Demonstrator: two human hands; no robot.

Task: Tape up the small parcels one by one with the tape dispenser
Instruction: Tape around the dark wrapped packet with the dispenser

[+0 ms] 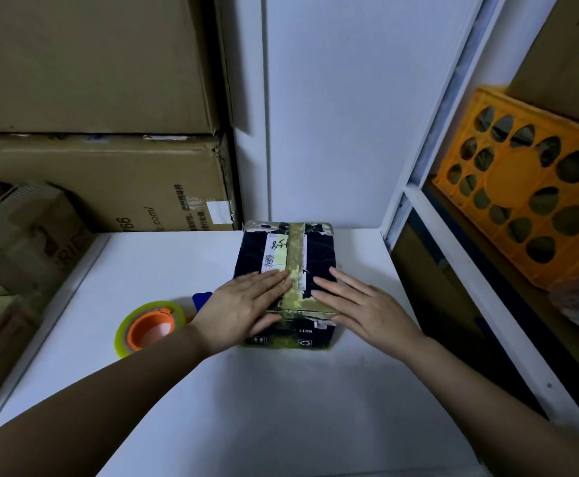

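White counter [212,390] in a storage corner, stacked cardboard boxes [102,173] at left, orange crate [522,197] on shelving at right. Dark small parcel [319,256] sits at the counter's far middle, yellowish tape strip [295,259] along its top. Left hand [243,311] and right hand [363,304] press flat on it, fingers straight, slightly spread, either side of the strip. Tape dispenser [150,327] lies on the counter just left of the left hand.

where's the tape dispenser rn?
Head view: the tape dispenser lies on the white table, left of the parcel, just beyond the left hand.
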